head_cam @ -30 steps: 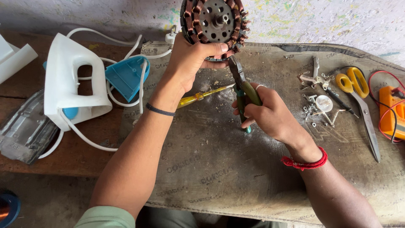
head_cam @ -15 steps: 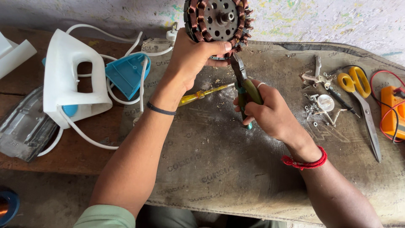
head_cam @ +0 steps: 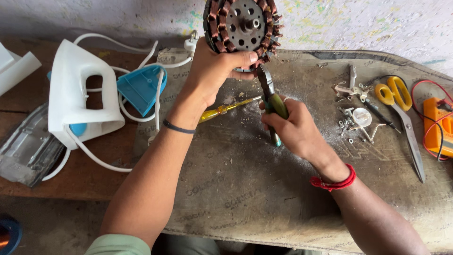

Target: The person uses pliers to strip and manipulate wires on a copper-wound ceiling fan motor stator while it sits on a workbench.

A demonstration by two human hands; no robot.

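left hand gripping stator, right hand – pliers

Bare mat lies open at six o'clock of the right hand. At three o'clock, loose screws and scissors crowd it; at nine o'clock, a yellow screwdriver.

Both forearms reach forward and converge, the left hand raised with fingers and thumb curled in a firm grip, the right hand fisted just below it.
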